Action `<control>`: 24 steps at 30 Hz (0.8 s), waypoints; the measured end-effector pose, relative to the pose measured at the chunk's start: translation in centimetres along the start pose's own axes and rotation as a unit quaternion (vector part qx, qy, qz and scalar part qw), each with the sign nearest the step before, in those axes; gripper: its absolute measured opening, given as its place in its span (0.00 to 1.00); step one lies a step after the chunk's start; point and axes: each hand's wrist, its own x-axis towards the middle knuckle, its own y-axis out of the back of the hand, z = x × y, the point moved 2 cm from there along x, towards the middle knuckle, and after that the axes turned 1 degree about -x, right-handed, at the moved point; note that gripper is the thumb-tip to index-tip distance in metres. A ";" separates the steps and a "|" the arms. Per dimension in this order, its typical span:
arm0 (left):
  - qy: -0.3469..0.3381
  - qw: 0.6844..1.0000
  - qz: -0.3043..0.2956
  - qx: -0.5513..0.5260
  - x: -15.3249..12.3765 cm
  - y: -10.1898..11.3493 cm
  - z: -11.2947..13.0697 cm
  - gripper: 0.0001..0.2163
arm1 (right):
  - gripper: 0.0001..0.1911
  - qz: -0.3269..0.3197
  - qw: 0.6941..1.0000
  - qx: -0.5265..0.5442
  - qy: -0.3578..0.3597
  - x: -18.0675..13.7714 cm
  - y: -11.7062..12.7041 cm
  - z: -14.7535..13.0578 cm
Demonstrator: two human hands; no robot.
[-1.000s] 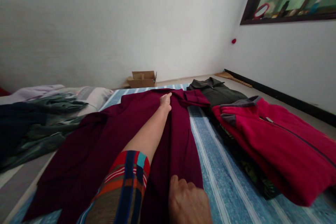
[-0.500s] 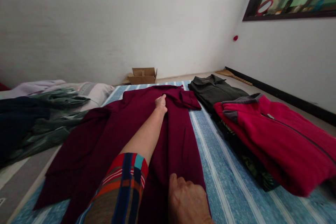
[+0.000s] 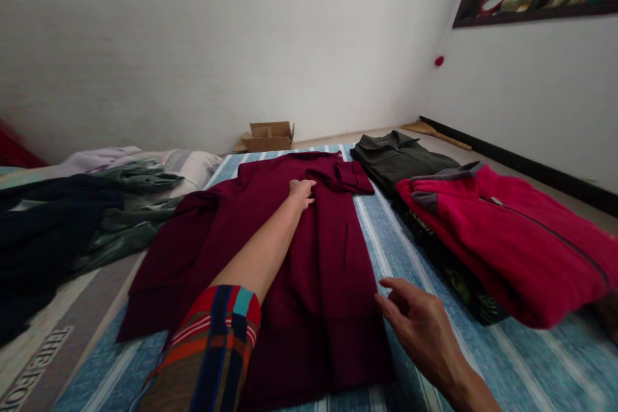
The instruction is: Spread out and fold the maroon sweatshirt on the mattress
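A dark maroon shirt (image 3: 270,238) lies spread on a blue striped mat (image 3: 410,283). My left hand (image 3: 302,191) rests flat on the shirt's upper middle, below the collar, fingers stretched out; its arm wears a striped multicoloured sleeve. My right hand (image 3: 419,325) hovers just off the shirt's lower right edge, above the mat, with fingers loosely apart and nothing in it.
A folded red fleece jacket (image 3: 506,238) lies on a stack at the right, with a dark olive jacket (image 3: 400,164) behind it. Dark green and navy clothes (image 3: 72,219) are heaped at the left. A cardboard box (image 3: 269,136) stands by the far wall.
My right hand has let go of the shirt's lower part and moved right, off the fabric, opening. My left hand has slid slightly down from the collar. The shirt lies flatter.
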 end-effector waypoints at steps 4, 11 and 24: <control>0.040 0.997 -0.033 0.061 -2.1 0.4 -0.4 0.10 | 0.13 0.045 0.985 -0.044 0.162 -1.4 -0.7 -0.1; 0.006 0.987 -0.041 0.155 -4.2 0.1 -0.9 0.14 | 0.23 0.036 0.946 -0.149 0.287 -2.7 -4.5 -2.2; -0.216 0.886 0.068 0.404 -6.7 0.9 0.0 0.08 | 0.12 0.026 0.940 -0.187 0.286 -1.1 -8.9 0.5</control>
